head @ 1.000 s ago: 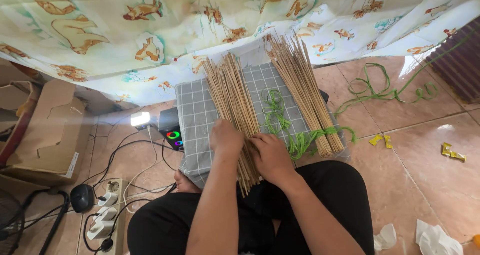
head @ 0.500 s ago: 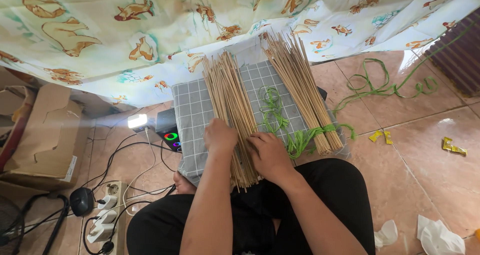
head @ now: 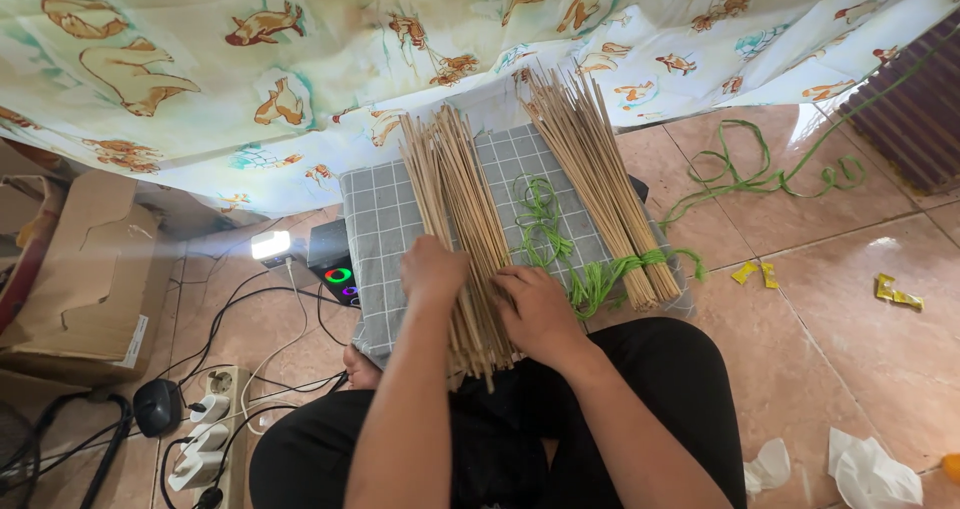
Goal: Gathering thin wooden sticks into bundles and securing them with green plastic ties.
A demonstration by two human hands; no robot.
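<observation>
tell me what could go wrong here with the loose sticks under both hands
1. The loose stick bundle is untied; only the left hand and right hand press its near end, so the far ends may fan out or roll off the grey checked cloth.
2. The green string lies between it and the tied bundle; sticks could snag it.
3. Stick ends overhang toward the lap and might slip off the near edge.
</observation>
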